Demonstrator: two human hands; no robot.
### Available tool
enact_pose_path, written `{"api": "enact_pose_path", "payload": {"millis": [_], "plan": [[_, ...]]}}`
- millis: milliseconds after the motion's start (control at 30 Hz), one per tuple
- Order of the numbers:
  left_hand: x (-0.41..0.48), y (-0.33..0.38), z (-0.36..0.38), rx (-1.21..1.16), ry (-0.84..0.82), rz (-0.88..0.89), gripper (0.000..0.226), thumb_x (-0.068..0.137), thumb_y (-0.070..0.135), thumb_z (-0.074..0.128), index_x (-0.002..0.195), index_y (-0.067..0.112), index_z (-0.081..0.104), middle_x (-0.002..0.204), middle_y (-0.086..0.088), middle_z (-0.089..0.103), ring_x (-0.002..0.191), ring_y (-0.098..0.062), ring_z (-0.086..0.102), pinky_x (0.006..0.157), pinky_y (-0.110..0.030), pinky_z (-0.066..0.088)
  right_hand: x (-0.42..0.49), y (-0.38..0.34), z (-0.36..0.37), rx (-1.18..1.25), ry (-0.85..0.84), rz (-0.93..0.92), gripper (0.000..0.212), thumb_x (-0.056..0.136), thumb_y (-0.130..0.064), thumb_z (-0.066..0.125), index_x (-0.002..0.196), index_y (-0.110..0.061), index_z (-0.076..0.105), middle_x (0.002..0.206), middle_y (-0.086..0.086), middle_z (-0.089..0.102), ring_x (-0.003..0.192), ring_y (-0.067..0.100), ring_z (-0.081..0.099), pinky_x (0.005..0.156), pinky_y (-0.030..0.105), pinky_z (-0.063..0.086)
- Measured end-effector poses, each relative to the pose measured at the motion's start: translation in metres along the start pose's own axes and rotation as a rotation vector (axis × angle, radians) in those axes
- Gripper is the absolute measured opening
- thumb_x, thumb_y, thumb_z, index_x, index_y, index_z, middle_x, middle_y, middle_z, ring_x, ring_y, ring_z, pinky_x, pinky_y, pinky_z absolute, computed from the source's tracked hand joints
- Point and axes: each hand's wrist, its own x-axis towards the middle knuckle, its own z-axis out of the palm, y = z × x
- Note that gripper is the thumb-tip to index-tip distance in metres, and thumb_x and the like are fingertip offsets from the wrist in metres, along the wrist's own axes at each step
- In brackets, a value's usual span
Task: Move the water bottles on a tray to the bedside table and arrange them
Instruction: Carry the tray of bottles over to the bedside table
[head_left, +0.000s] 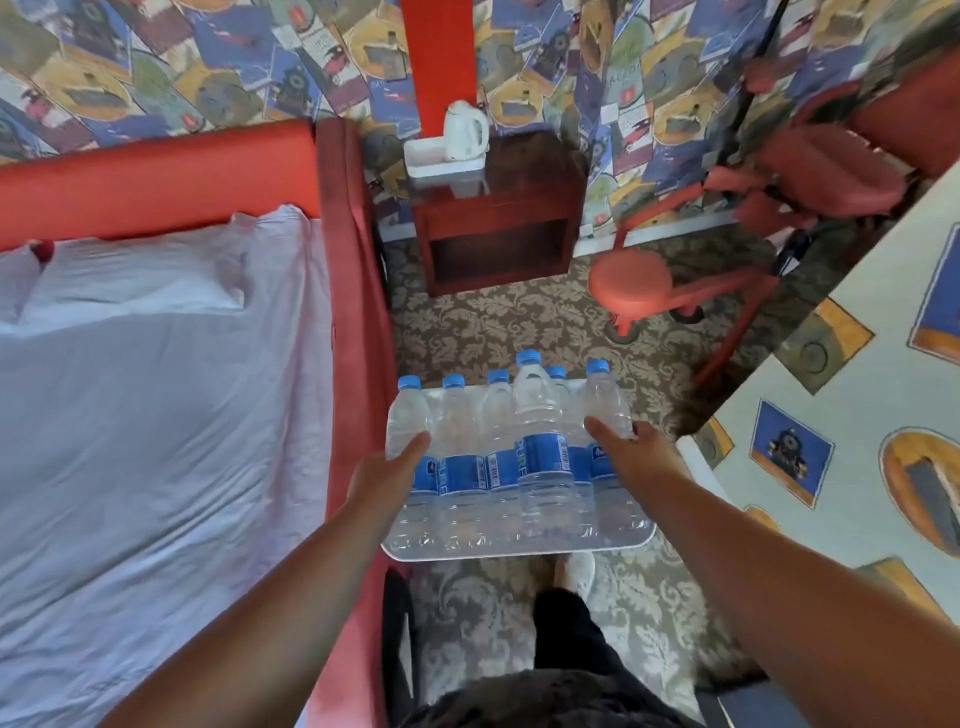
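Observation:
Several clear water bottles (540, 457) with blue caps and blue labels stand upright on a white tray (519, 550), carried in the air above the carpet. My left hand (387, 475) grips the tray's left side, thumb against the leftmost bottle. My right hand (631, 452) grips the right side, thumb and fingers against the rightmost bottle. The dark red bedside table (498, 208) stands ahead against the wall, well beyond the tray.
A white kettle (466, 130) on a small white tray (441, 165) occupies the bedside table's left part. A red-framed bed (358, 332) with white sheets lies to the left. A red stool (631, 283) and metal frame stand right. A patterned wall (831, 457) is close on my right.

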Motion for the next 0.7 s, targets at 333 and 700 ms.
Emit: {"api": "enact_pose_path", "payload": {"millis": [333, 700], "plan": [[0.146, 0.116, 0.049, -0.038, -0.001, -0.006, 0.055, 0.08, 0.066, 0.068, 0.089, 0.012, 0.073, 0.086, -0.015, 0.075, 0.08, -0.032, 0.074, 0.08, -0.05, 0.061, 0.2, -0.106, 0.016, 0.099, -0.085, -0.008, 0.058, 0.071, -0.067, 0.074, 0.105, -0.024, 0.053, 0.081, -0.008, 0.065, 0.068, 0.015, 0.064, 0.054, 0.027, 0.045], [0.293, 0.234, 0.082, -0.123, -0.02, -0.003, 0.059, 0.062, 0.074, 0.068, 0.087, 0.02, 0.075, 0.081, -0.004, 0.077, 0.077, -0.027, 0.076, 0.079, -0.053, 0.061, 0.371, -0.208, 0.034, 0.144, -0.143, -0.019, 0.066, 0.078, -0.06, 0.073, 0.124, -0.016, 0.06, 0.105, 0.002, 0.068, 0.081, 0.015, 0.064, 0.065, 0.03, 0.046]]}}
